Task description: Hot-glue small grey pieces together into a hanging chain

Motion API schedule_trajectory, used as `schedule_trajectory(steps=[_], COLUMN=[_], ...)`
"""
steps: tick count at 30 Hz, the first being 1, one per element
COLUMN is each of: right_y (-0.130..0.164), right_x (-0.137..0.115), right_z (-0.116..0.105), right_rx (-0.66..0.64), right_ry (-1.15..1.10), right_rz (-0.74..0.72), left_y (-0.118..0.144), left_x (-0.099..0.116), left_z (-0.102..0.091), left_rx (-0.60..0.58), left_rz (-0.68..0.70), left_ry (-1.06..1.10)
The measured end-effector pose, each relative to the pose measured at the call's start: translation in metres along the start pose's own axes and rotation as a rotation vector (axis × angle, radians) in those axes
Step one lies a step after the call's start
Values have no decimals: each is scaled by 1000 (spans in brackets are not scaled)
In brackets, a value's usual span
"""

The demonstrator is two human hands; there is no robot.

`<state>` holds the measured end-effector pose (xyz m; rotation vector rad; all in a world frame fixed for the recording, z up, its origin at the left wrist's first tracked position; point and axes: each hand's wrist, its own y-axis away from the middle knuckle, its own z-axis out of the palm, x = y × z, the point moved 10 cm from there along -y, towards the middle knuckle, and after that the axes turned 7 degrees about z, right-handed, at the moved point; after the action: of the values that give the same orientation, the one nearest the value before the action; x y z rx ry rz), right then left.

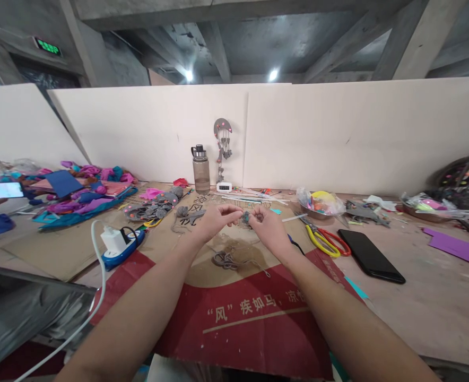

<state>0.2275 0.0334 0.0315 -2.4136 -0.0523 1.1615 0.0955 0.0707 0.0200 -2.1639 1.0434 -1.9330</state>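
My left hand (219,222) and my right hand (265,225) meet over the cardboard sheet (234,339). In the fingertips of my right hand is a small grey-green piece (245,217), too small to name surely. The thumb and forefinger of my left hand are pinched right beside it; what they hold, if anything, I cannot make out. Below the hands lies a loose tangle of grey yarn (225,259), one end trailing right. More grey yarn (182,213) rests left of my left hand. Right of my right hand lie scissors with yellow handles (322,244) and red handles (341,245).
A black phone (372,256) lies at right. A blue power strip (125,249) with a white cable (101,286) is at left. Behind stand a water bottle (201,168), a small clock (224,187) and a bowl (321,211) of craft scraps. Another person's hand holds a phone (2,190).
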Motion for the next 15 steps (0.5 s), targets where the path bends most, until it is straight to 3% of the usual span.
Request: schedule_trajectory(steps=[6,15], right_y=[6,10], right_x=[-14,-20], right_z=[1,11], right_rx=[54,-48], right_ry=[265,198], right_rz=[-141,-235], left_y=[2,4], left_x=[8,26], left_z=[10,8], left_rx=[-72,-14], left_rz=[137,196], left_ry=[-283,-529])
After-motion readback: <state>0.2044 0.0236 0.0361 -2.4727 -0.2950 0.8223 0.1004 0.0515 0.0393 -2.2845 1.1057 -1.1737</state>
